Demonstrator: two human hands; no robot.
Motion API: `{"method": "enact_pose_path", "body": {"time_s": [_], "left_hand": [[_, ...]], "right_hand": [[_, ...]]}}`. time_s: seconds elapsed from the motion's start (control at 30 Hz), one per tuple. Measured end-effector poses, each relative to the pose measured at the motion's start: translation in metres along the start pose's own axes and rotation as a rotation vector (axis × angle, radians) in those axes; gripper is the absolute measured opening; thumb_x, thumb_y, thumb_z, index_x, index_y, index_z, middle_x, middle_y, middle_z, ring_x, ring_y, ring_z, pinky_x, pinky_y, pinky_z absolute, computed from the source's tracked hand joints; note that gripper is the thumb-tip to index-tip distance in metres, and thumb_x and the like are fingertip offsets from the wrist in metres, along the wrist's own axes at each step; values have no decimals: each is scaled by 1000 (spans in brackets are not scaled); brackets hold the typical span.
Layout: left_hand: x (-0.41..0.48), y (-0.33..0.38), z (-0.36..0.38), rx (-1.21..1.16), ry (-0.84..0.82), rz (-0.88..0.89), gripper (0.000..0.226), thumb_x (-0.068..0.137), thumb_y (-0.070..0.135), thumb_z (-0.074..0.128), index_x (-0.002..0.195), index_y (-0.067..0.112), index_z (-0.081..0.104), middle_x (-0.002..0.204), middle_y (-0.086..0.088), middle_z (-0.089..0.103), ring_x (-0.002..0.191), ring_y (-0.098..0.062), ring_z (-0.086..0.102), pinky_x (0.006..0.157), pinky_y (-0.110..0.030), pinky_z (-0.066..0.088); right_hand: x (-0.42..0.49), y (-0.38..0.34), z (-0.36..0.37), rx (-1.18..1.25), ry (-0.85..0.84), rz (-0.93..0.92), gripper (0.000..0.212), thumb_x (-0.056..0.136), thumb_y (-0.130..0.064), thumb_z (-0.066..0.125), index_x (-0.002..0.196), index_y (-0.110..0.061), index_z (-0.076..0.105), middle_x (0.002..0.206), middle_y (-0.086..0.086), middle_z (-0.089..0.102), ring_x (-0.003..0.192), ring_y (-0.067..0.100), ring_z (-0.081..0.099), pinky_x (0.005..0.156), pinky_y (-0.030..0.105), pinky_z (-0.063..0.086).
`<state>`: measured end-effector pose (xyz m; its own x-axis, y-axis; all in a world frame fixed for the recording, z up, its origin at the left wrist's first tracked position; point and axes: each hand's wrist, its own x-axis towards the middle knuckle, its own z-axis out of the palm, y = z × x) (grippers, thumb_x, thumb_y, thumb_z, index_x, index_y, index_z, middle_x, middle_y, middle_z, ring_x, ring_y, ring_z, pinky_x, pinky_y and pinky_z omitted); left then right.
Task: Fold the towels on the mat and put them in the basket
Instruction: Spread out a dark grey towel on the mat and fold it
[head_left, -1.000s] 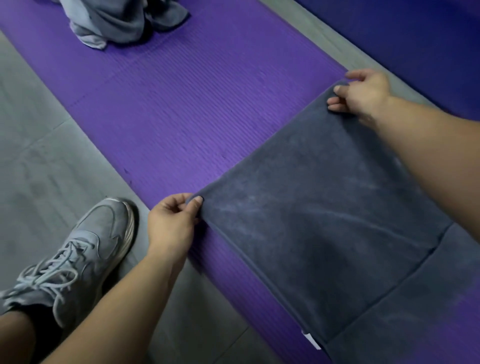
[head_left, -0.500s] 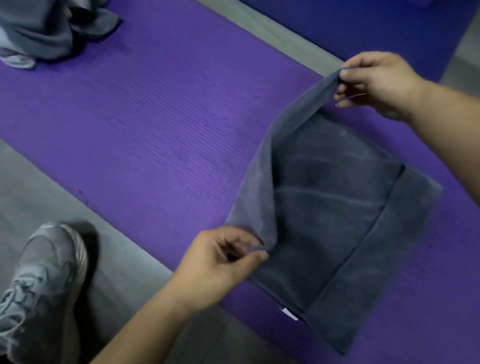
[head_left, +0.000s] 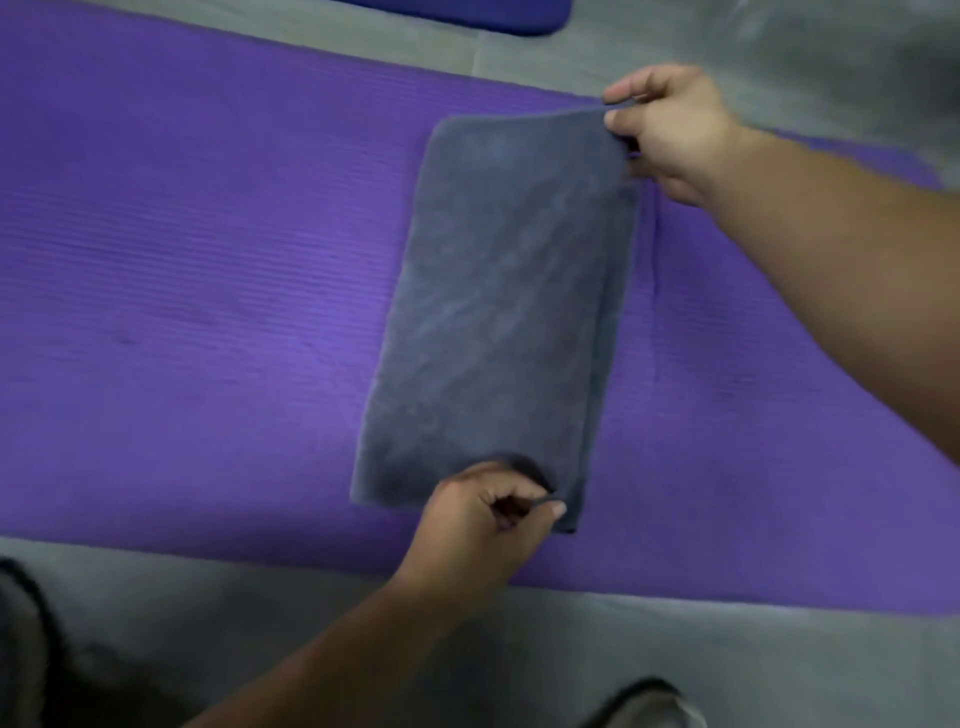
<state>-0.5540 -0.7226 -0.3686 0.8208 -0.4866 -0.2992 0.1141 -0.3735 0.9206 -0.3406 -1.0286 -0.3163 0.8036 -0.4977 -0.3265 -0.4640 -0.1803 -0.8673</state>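
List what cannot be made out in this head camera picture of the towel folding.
Basket: nowhere in the head view; beyond the frame.
Grey folded terry towel: lower layers hidden under the top layer; blur smears the edges.
Left hand and right hand: some fingers hidden by the towel corners they pinch.
Grey shoe: cut off by the bottom edge, blurred.
Dark blue mat: cut off by the top edge.

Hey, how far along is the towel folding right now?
Done: the grey towel lies on the purple mat, folded into a narrow, layered rectangle. In hand: the left hand and right hand pinch its two right-edge corners. Left: any further fold, then the basket, which is not in view.
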Motion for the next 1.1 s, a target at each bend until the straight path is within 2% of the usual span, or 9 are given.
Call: {"method": "enact_pose_path", "body": {"time_s": [0.1,0.3,0.47,0.67,0.77,0.83,0.93,1.03,1.1], "left_hand": [[2,-7,10,141,-33,-2,22,75,52,74,89,34,71,73,17,68,64,-4,64,62,-24,52],[9,-5,22,320,-23,30,34,79,58,63,75,25,70,67,12,65,60,-8,60,60,-33,50],[13,1,33,348,-107,67,44,82,59,58,71,19,70,64,8,64,60,-11,58,60,-33,49],[16,-1,43,607,-167,79,58,79,74,44,76,21,67,71,8,66,67,-10,60,59,-24,42],[32,-1,27,632,-4,170,44,87,64,52,79,23,68,72,8,65,68,-12,61,60,-29,49],[51,-8,5,648,159,276,27,89,50,63,93,24,71,95,5,68,87,-20,63,76,-37,51],[82,-17,-30,832,300,205,35,86,43,64,112,19,67,126,-8,58,111,-32,54,90,-45,43],[97,-24,-53,925,347,97,38,83,36,60,113,13,62,123,-16,54,108,-39,50,86,-49,43],[101,-22,-64,857,336,9,31,86,30,61,111,11,57,115,-18,53,103,-42,51,85,-51,44]], "right_hand": [[-5,29,-9,17,150,70,27,90,4,58,88,-23,65,76,0,61,56,11,59,47,27,51],[-5,57,-5,48,279,111,29,90,5,60,79,-21,62,73,-2,59,54,7,56,39,21,45],[13,62,-15,98,374,72,24,84,0,67,82,-24,64,78,-4,64,69,11,64,66,29,58],[9,87,-14,109,274,164,30,76,-23,85,94,-25,60,98,7,72,89,23,74,78,41,63],[10,93,-17,90,241,159,33,75,-24,85,96,-24,59,94,6,72,89,25,74,79,45,63],[8,96,-17,60,216,150,34,72,-30,84,93,-25,58,95,8,74,88,25,75,80,47,62],[15,115,-19,5,202,138,34,70,-37,83,89,-27,57,93,9,74,87,28,74,80,50,61],[12,115,-19,-64,228,161,38,59,-53,79,77,-26,59,81,2,72,80,24,74,76,49,62],[-5,97,-14,-123,238,197,31,70,-45,81,71,-23,58,75,1,69,77,24,73,70,46,63]]}}
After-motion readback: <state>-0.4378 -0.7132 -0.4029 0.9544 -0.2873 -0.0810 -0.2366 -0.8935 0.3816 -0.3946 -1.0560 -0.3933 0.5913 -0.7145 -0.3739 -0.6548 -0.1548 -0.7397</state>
